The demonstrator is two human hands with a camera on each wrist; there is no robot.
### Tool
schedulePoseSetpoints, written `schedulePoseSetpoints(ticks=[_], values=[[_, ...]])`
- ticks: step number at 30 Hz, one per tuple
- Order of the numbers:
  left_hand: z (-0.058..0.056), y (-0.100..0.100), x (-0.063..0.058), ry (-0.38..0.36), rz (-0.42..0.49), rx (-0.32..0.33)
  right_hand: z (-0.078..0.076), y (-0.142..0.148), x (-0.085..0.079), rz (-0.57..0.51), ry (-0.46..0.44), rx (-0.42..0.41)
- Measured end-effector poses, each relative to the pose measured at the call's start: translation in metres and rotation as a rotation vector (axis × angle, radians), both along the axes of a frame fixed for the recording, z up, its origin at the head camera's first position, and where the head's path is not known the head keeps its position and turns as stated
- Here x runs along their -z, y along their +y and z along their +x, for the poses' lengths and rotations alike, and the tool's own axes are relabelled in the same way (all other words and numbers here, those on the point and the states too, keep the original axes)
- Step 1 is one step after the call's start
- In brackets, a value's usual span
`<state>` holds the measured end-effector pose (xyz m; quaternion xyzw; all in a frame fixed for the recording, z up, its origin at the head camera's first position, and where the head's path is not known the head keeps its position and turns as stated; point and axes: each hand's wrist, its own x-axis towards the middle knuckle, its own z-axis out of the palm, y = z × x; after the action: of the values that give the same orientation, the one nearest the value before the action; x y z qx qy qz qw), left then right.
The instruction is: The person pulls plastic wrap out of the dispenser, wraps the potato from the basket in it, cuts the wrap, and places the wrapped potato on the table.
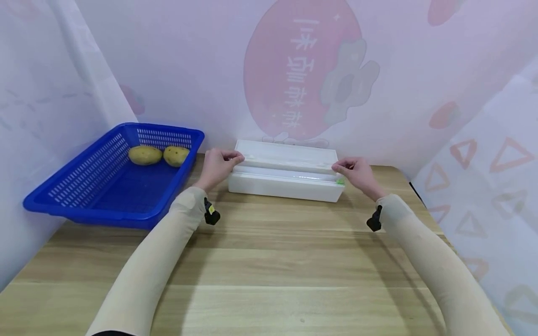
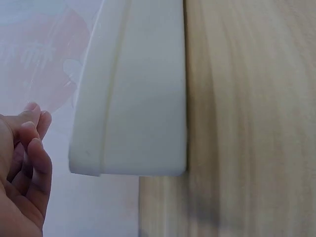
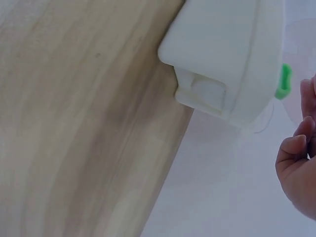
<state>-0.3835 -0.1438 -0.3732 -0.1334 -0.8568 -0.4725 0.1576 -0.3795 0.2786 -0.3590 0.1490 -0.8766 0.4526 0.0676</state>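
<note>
White cling-film dispenser: on the wooden table, at 12 o'clock from the wearer. Clear film spans above it. Left hand at its 9 o'clock end, right hand at 3; each pinches a film corner, thumb and fingertips closed together, probably to hold the sheet taut and flat. Green slider sits at the 3 o'clock end, likely parked. Blue basket at 9 o'clock, with two potatoes; its rim partly hides one. Film edge barely legible; roll unseen; right-wrist view crops the right hand.
</note>
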Motion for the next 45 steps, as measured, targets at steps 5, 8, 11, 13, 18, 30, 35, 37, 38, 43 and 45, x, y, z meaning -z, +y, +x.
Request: schedulePoseSetpoints(ticks=[5, 8, 11, 13, 18, 30, 35, 37, 38, 43, 45], values=[[0.001, 0.0, -0.009, 0.026, 0.023, 0.008, -0.002, 0.0, -0.013, 0.052, 0.033, 0.012], [0.001, 0.001, -0.016, 0.039, 0.035, 0.008, -0.004, -0.001, -0.021, 0.06, 0.045, 0.009], [0.003, 0.001, -0.025, 0.05, 0.038, 0.0, -0.005, -0.001, -0.03, 0.062, 0.05, 0.015], [0.003, 0.002, -0.03, 0.056, 0.035, -0.007, -0.006, -0.002, -0.036, 0.068, 0.053, 0.022], [0.005, 0.003, -0.042, 0.046, 0.045, -0.015, -0.007, -0.001, -0.048, 0.067, 0.066, 0.042], [0.003, 0.003, -0.065, -0.013, 0.152, -0.057, -0.01, -0.004, -0.07, 0.018, 0.158, 0.058], [-0.002, 0.001, -0.075, 0.041, 0.15, -0.036, -0.012, -0.004, -0.08, -0.004, 0.182, 0.073], [-0.002, -0.001, -0.079, 0.074, 0.137, -0.027, -0.012, -0.005, -0.084, -0.009, 0.187, 0.07], [-0.002, -0.001, -0.081, 0.085, 0.138, -0.021, -0.012, -0.005, -0.086, -0.01, 0.193, 0.068], [-0.003, -0.003, -0.093, 0.133, 0.146, 0.0, -0.014, -0.004, -0.094, -0.019, 0.224, 0.064], [-0.005, -0.003, -0.097, 0.149, 0.149, 0.003, -0.016, -0.004, -0.097, -0.026, 0.236, 0.065]])
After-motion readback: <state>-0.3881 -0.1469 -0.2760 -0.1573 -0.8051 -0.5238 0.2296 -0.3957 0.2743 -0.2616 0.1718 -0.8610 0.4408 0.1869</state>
